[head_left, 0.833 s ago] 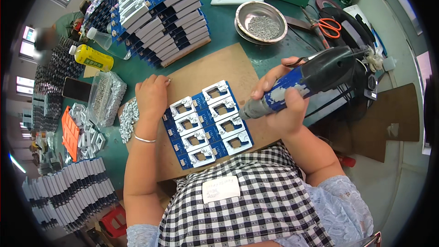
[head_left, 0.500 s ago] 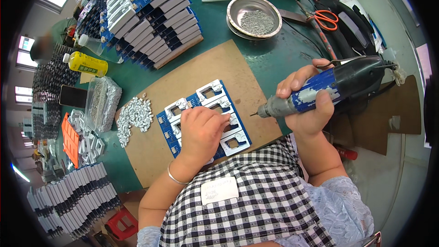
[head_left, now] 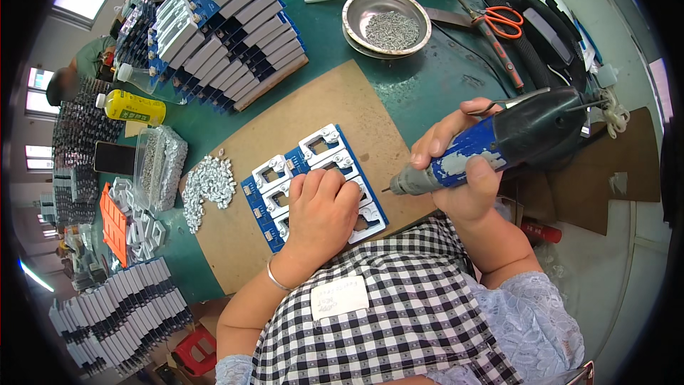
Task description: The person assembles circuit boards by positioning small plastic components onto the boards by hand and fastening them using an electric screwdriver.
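A blue circuit board with white plastic frames (head_left: 333,137) lies in front of me on a brown hardboard sheet (head_left: 235,257). My left hand (head_left: 322,210) rests over its middle, fingers curled down and close together; the fingertips and anything pinched in them are hidden. My right hand (head_left: 467,185) is wrapped round a worn blue and black electric screwdriver (head_left: 463,157). Its thin bit points left, just off the board's right edge and touching nothing. Small white plastic parts (head_left: 209,189) are heaped on the sheet left of the board.
A metal bowl of screws (head_left: 390,28) stands at the back. Tall stacks of similar boards (head_left: 221,36) rise at the back left. Orange scissors (head_left: 503,23) and a soldering iron (head_left: 502,53) lie back right. At left are a yellow bottle (head_left: 134,108) and a clear tub (head_left: 158,167).
The screwdriver has moved left and slightly down, its bit closer to the board. My left hand's fingers have curled in, and the hand has turned over the board. The view has shifted a little.
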Available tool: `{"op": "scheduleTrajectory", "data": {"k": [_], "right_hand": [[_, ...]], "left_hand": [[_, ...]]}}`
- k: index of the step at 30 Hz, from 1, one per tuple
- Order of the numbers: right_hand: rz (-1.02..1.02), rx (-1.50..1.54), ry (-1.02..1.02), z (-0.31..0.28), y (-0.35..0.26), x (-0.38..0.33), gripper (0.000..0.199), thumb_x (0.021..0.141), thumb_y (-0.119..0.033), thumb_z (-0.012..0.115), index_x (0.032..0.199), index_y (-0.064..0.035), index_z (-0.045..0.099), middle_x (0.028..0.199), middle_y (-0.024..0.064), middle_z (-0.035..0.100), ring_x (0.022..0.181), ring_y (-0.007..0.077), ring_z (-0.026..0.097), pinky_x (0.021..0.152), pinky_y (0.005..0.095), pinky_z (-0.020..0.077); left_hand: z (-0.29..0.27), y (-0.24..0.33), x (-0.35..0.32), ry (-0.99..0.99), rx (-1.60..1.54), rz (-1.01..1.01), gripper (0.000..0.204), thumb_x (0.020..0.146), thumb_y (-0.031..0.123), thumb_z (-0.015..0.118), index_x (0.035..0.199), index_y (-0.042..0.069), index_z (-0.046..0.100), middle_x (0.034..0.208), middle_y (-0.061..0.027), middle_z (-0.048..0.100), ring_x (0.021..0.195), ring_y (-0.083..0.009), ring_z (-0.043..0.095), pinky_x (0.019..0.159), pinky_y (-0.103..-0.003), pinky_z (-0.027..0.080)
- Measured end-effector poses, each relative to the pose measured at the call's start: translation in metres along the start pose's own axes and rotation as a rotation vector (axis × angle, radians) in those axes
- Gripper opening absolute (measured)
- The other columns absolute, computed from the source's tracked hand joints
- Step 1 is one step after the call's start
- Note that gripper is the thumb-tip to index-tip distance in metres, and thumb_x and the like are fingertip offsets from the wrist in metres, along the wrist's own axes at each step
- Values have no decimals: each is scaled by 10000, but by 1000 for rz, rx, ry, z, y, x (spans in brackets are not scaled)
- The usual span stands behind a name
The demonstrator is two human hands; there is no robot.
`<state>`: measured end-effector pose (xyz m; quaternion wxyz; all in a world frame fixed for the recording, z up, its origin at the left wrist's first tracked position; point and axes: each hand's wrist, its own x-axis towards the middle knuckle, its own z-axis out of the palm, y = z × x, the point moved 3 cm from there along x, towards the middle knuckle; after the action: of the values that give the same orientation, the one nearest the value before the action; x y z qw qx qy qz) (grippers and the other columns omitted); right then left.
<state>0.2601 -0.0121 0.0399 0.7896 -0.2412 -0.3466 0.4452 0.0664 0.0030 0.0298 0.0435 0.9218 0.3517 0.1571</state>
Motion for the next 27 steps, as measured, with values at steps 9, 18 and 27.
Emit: {"op": "scheduleTrajectory", "data": {"k": [9,18,27], "right_hand": [[-39,-2,-102,10,0,6,580,820,-234,688,1266,-41,371,857,134,579,716,212,630,685,337,541],[-9,68,-242,21,-3,8,611,816,-156,696,1287,-34,327,873,137,576,771,212,644,728,337,544],[14,2,-332,36,-6,9,616,787,-130,706,1278,-29,348,861,129,606,788,199,652,736,320,536]], "left_hand": [[-1,-5,10,-86,11,102,142,709,111,674,793,122,560,827,-30,503,844,-229,512,790,-370,378],[-2,-11,17,-52,-70,115,134,714,135,683,771,128,562,804,-25,517,837,-218,525,796,-362,379],[2,-20,12,-5,-287,59,148,713,122,714,812,118,604,833,-26,560,880,-225,542,831,-366,382]]}}
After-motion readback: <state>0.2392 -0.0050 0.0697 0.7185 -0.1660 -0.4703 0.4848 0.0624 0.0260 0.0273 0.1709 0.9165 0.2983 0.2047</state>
